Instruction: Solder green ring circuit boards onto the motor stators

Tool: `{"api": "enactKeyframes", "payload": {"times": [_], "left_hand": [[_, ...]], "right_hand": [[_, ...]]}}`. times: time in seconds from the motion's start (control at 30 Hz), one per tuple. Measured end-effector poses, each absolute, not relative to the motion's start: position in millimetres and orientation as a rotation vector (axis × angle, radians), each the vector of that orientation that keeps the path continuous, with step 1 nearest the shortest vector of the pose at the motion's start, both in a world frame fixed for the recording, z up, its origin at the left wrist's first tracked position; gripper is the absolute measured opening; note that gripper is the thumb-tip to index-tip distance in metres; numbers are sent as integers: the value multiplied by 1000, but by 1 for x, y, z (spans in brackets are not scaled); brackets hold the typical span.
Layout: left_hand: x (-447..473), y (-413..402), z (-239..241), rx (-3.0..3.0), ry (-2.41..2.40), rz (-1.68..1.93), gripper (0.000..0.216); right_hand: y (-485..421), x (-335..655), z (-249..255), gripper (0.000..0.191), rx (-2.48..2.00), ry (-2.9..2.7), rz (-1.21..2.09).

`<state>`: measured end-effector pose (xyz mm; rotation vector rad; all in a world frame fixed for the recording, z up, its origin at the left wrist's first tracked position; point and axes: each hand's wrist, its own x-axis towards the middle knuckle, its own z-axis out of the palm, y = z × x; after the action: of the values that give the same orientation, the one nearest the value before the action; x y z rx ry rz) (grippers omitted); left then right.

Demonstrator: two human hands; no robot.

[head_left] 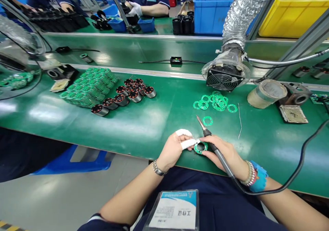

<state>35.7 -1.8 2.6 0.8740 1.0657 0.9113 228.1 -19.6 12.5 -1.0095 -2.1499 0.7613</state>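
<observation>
At the near edge of the green surface (154, 121), the left hand (174, 148), with white tape on two fingers, has its grip closed on a green ring board (196, 149), which sits between both hands. The right hand (226, 152) has its grip closed around a soldering iron (205, 131), whose tip points away from the board toward a single loose ring (207, 121). Further back, a heap of green rings (216, 101) lies before a fan (222, 79).
</observation>
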Motion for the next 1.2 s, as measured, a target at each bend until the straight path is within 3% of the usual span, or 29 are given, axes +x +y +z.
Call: {"api": "enactKeyframes", "payload": {"times": [0.3, 0.53, 1.2], "left_hand": [[28, -10, 8, 1384, 1200, 810, 12], [28, -8, 6, 1039, 1128, 817, 17], [28, -9, 3, 997, 1030, 677, 18]], "right_hand": [[-18, 227, 14, 31, -997, -2176, 688], [-19, 226, 14, 31, -1010, -2194, 649], [-20, 226, 11, 33, -1004, -2196, 631]]}}
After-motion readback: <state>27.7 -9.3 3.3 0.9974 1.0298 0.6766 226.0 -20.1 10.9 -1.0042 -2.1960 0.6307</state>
